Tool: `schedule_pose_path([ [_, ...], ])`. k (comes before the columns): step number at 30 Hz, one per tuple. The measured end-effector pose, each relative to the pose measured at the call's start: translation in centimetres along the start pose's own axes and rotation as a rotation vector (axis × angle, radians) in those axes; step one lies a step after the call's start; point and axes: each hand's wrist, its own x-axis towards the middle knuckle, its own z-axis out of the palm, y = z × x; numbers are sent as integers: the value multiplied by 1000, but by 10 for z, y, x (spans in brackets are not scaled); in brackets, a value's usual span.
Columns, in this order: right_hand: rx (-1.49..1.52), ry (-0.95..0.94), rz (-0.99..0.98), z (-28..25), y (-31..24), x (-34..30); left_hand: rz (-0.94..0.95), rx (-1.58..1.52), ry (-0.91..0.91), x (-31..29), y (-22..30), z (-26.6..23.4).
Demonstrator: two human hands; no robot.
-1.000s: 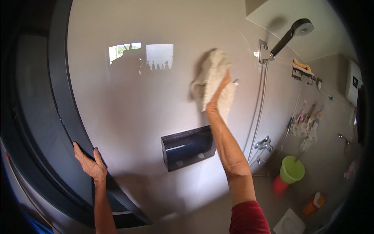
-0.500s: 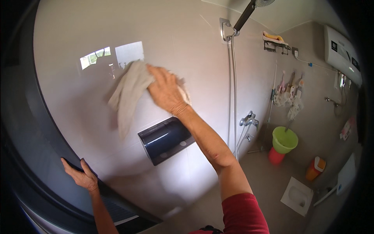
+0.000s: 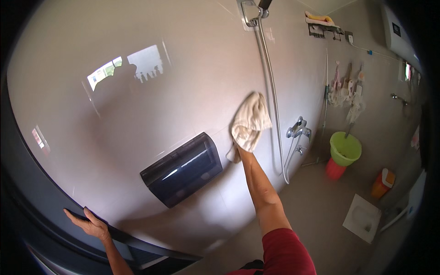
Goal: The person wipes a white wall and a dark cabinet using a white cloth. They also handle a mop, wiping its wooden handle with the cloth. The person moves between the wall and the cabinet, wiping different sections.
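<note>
A beige cloth [image 3: 251, 120] lies against the glossy light wall tiles [image 3: 183, 91], close to the shower hose [image 3: 271, 82]. My right hand [image 3: 241, 147] is at the cloth and holds it; the folds cover nearly all of its fingers. Low on the left, my left hand [image 3: 95, 226] rests at the dark door frame [image 3: 52, 195], thumb and fingers stretched apart. Between the two hands, a dark glossy paper holder [image 3: 183, 170] is fixed to the wall.
Right of the cloth are a chrome mixer tap [image 3: 299, 128] and a lime-green basin [image 3: 344, 149] on a red bucket [image 3: 335, 169]. A squat toilet [image 3: 362, 218] and an orange bin [image 3: 383, 183] stand farther right. A wall shelf [image 3: 324, 30] hangs at the back.
My right hand has carried the cloth right and down, from above the paper holder to beside the hose. The view has shifted; my left hand stays at the door frame.
</note>
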Motion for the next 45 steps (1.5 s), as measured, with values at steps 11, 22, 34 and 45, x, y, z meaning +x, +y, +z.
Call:
schedule_pose_path([
  [11,3235,-1209,309,11,-1,-138,6,43,-40,2,0,-4],
  [22,2617,252,524,19,26,-92,56,30,-27,1,-5,-2],
  [34,3534,-1475,-166,-4,70,-223,61,-61,-62,2,0,-5],
  [45,3735,230,-806,39,244,-342,37,-143,-85,3,4,-7],
])
